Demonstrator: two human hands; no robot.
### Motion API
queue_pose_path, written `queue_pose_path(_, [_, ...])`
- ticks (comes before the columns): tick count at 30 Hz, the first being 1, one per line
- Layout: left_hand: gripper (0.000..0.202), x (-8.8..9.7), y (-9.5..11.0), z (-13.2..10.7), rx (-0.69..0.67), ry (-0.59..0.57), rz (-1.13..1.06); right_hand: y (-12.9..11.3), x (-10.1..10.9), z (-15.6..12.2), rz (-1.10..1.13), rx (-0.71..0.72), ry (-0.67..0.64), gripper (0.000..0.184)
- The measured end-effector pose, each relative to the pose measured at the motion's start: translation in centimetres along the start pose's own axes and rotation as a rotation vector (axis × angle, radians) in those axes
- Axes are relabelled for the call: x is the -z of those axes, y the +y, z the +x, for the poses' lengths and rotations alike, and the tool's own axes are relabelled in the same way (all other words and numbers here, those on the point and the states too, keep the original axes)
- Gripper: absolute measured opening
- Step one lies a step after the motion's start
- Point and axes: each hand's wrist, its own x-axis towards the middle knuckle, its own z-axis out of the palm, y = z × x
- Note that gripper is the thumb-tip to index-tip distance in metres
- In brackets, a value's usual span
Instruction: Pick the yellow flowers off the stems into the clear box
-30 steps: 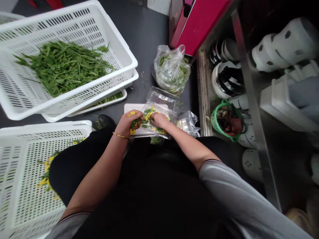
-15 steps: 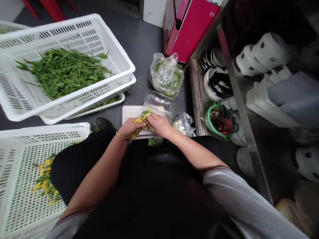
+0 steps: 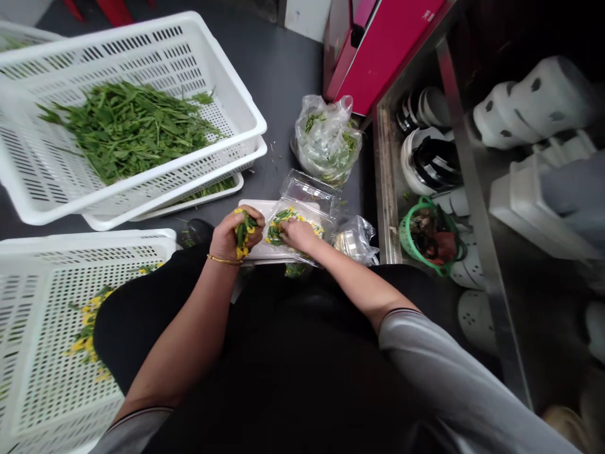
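Observation:
My left hand (image 3: 237, 233) is closed round a bunch of yellow flowers with green stems (image 3: 244, 234), held over the left end of a white tray (image 3: 258, 252). My right hand (image 3: 299, 236) reaches down into an open clear plastic box (image 3: 326, 222) on that tray. Its fingers are pinched on more yellow flowers (image 3: 274, 232) there, and other yellow and green bits lie in the box under and beside the hand. The box's lid (image 3: 309, 187) is tipped back on the far side. My fingertips on the right are partly hidden among the flowers.
White perforated crates (image 3: 255, 123) stand stacked at left, with leafy greens (image 3: 142, 129) in the top one. A nearer crate (image 3: 47, 315) holds yellow flowers (image 3: 89, 328). Clear bags (image 3: 328, 139) sit ahead. A metal shelf (image 3: 477, 208) with a green basket (image 3: 406, 236) runs along the right.
My hands have parted. The left has drawn back left with its bunch, while the right has lowered into the clear box. The view has shifted slightly.

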Motion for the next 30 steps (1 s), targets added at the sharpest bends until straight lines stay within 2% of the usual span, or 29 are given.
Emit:
queue_pose_path(4, [0.025,0.3,-0.9,0.3,0.006,0.048,0.062,-2.0,-1.9,1.6,0.049,-0.027,-0.001,0.039])
queue_pose_path(10, [0.029,0.3,-1.1,0.6,0.009,0.164,0.104,-0.9,-2.2,2.0,0.092,-0.109,-0.044,0.029])
queue_pose_path(13, [0.032,0.3,-1.1,0.7,0.033,0.234,0.125,-0.2,-1.4,1.7,0.105,-0.152,-0.083,0.025])
queue_pose_path(15, [0.033,0.4,-1.5,0.8,0.086,0.301,0.212,0.2,-0.5,1.2,0.112,-0.163,-0.071,0.026])
queue_pose_path(18, [0.035,0.5,-2.8,1.1,0.197,0.398,0.443,0.7,1.5,-0.3,0.089,-0.143,0.007,0.031])
queue_pose_path(20, [0.036,0.5,-3.9,1.3,0.229,0.422,0.542,0.9,2.9,-1.6,0.046,-0.102,0.089,0.033])
queue_pose_path(23, [0.036,-0.1,-5.0,1.4,0.205,0.389,0.519,0.5,4.6,-3.6,-0.040,0.024,0.162,0.032])
queue_pose_path(25, [0.035,-0.7,-4.9,1.2,0.209,0.349,0.436,0.1,5.3,-4.8,-0.092,0.153,0.183,0.031])
queue_pose_path(30, [0.034,-1.4,-3.8,0.3,0.418,0.117,0.195,-0.3,5.5,-7.2,-0.113,0.372,0.298,0.037])
